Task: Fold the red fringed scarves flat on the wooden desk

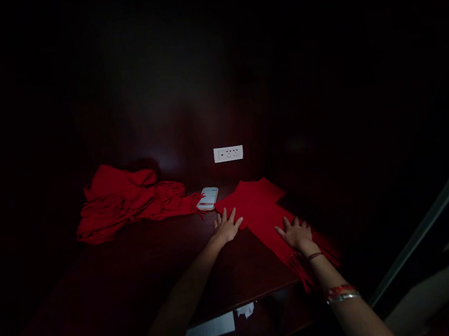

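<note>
A red fringed scarf (257, 208) lies spread on the dark table, one part crossing another, its fringe hanging over the front edge. My left hand (227, 227) rests with fingers spread at the scarf's left side. On the lower right part of the scarf, my right hand (297, 234) lies flat, fingers apart. Neither hand grips anything. Left of them a bunched heap of red fringed cloth (127, 201) sits on the table. Between the heap and the scarf is a phone (208, 198) with a lit screen, some fringe strands lying over its edge.
A white socket panel (228, 153) is set in the dark wall behind the table (170, 257). White papers (212, 327) show below the table's front edge. At the right runs a pale slanted edge (431, 219). Much of the surroundings is too dark to make out.
</note>
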A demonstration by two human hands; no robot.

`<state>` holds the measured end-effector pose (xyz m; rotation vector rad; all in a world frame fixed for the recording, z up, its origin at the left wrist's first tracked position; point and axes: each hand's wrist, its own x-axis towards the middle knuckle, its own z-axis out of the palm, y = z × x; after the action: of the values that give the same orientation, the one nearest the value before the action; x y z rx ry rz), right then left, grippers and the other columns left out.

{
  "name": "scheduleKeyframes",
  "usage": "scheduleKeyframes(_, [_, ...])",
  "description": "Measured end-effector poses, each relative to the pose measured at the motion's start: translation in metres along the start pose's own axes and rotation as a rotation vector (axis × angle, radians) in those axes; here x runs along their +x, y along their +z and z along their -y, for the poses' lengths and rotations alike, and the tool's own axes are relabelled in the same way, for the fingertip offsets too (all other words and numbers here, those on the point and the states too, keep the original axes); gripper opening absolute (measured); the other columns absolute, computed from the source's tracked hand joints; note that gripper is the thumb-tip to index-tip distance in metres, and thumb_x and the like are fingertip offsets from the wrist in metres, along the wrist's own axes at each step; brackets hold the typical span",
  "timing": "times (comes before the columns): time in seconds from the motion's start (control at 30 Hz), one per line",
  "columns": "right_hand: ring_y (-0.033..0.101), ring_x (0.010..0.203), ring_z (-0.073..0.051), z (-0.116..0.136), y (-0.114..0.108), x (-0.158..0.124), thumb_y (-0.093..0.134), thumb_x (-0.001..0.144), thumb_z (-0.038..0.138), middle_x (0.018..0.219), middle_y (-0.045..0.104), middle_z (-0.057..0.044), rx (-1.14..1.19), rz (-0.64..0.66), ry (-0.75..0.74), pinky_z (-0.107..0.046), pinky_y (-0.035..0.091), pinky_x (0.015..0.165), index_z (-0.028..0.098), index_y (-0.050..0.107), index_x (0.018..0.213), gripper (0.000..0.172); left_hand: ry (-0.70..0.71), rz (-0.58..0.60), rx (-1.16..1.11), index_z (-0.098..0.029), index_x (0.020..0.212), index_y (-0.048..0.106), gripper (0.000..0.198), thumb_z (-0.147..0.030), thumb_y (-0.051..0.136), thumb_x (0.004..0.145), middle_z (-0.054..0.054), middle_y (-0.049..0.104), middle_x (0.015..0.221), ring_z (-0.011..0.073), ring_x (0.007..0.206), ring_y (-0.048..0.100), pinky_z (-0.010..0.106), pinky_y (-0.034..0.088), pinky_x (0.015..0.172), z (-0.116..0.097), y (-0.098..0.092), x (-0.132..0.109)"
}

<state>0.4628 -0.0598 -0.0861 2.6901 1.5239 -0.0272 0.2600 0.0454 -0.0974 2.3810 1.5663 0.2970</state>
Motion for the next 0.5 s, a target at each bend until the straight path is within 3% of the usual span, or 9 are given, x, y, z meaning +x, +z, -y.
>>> scheduleKeyframes(0.1, [0.032,0.109,-0.040,0.019,0.006,-0.024,0.018,0.073,0.063,0.126,0.027,-0.025,-0.049,-0.001,0.082,-0.056,0.022,0.078,0.016,0.024,0.128,0.073,-0.028,0.049,0.011,-0.032,0.129,0.014,0.062,-0.061,0.012,0.074,0.004,0.004,0.137,0.0340,0.121,0.004,0.050,0.009,0.094,-0.018,0.003,0.028])
scheduleKeyframes(0.27, [0.029,0.108,-0.046,0.040,0.002,-0.037,0.019,0.067,0.070,0.126,0.023,-0.030,-0.100,0.117,0.134,-0.064,0.018,0.072,0.013,0.020,0.129,0.084,0.014,0.135,0.061,-0.037,0.127,0.014,0.056,-0.058,0.015,0.075,-0.004,0.004,0.137,0.0343,0.121,0.002,0.050,0.006,0.094,-0.010,-0.004,0.057])
scheduleKeyframes(0.37, [0.017,0.115,-0.044,0.036,-0.016,-0.014,0.018,0.064,0.072,0.132,0.017,-0.023,-0.051,0.135,0.097,-0.062,0.012,0.081,0.014,0.024,0.128,0.087,0.008,0.129,0.075,-0.036,0.127,0.015,0.056,-0.056,0.018,0.075,-0.004,0.009,0.137,0.0346,0.121,0.001,0.051,0.004,0.094,-0.005,-0.006,0.065])
scheduleKeyframes(0.5, [0.008,0.120,-0.035,0.029,-0.037,0.043,0.014,0.071,0.066,0.135,0.012,-0.015,0.082,-0.030,-0.039,-0.053,0.011,0.090,0.017,0.016,0.130,0.077,-0.020,0.153,0.211,-0.031,0.127,0.022,0.061,-0.057,0.025,0.072,0.000,0.017,0.135,0.0344,0.121,-0.001,0.052,-0.001,0.094,-0.005,-0.008,0.063])
